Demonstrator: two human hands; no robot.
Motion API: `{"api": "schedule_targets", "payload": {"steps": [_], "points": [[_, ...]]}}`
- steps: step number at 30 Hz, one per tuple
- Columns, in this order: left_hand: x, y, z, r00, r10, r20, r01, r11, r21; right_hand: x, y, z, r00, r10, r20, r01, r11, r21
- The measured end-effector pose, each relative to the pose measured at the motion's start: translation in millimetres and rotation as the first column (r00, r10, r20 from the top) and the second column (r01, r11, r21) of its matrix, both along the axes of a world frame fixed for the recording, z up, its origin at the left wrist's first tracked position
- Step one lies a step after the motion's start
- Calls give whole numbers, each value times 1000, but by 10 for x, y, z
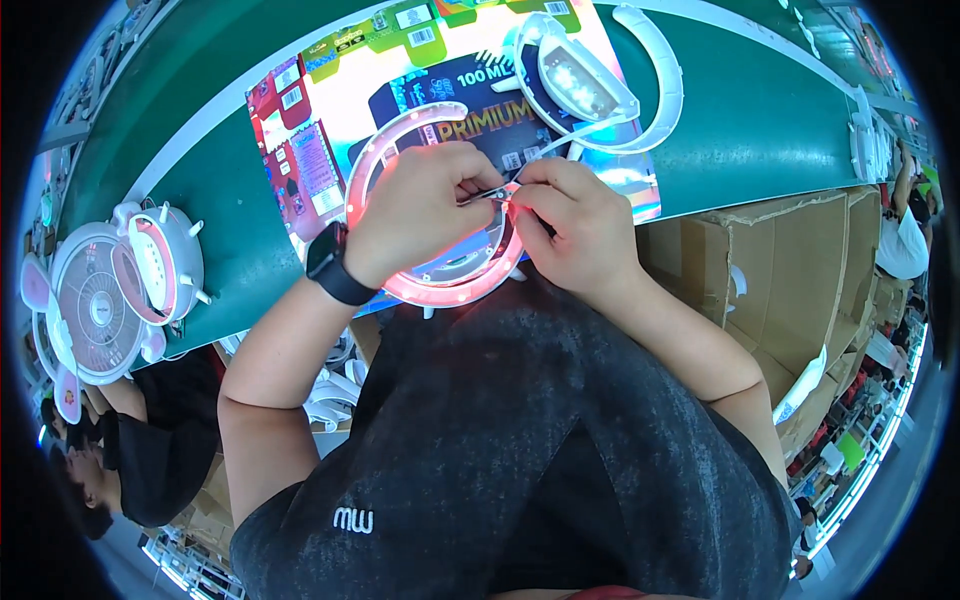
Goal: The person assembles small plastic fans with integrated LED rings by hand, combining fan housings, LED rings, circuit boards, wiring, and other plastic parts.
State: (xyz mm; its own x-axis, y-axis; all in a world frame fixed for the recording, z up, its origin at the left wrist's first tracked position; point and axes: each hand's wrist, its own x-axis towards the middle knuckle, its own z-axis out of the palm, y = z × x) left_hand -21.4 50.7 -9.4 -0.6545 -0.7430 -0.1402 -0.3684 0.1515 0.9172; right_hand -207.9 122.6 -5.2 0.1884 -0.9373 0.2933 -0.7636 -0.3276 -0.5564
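Both hands meet over a pink-lit, open ring-shaped plastic housing (455, 293). My left hand (420, 205), with a dark watch on its wrist, is closed in a pinch on a small thin piece (484, 196) whose kind I cannot make out. From the other side my right hand (580, 222) pinches at the same spot, its fingertips nearly touching those of the left. What lies between the right fingers is mostly hidden. Beyond the right hand lies a white ring housing with an oval, clear-covered part (577, 80) on it. A white curved ring piece (665, 85) sits to its right.
Colourful printed packaging sheet (300, 130) covers part of the green table (760, 150). On the left stand a round white fan (90, 300) and another white ring-shaped unit (165, 260). A large open cardboard box (790, 280) stands at right. A person in black (165, 450) sits at left.
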Motion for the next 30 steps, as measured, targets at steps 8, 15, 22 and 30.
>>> {"api": "schedule_targets", "payload": {"steps": [8, 15, 22, 30], "points": [[-54, 98, 48, 981, 57, 187, 6, 948, -317, 7, 19, -4, 999, 5, -40, -7, 999, -43], [-22, 96, 72, 983, 23, 180, 22, 969, -248, 7, 26, -12, 998, 25, -53, -29, 998, -62], [-53, 157, 107, 979, 32, 202, 40, 939, -342, 2, 27, -19, 999, 16, -51, -19, 998, -62], [-129, 181, 120, 959, 107, 262, -32, 961, -274, -15, 45, -30, 999, 30, -38, -33, 997, -75]]}}
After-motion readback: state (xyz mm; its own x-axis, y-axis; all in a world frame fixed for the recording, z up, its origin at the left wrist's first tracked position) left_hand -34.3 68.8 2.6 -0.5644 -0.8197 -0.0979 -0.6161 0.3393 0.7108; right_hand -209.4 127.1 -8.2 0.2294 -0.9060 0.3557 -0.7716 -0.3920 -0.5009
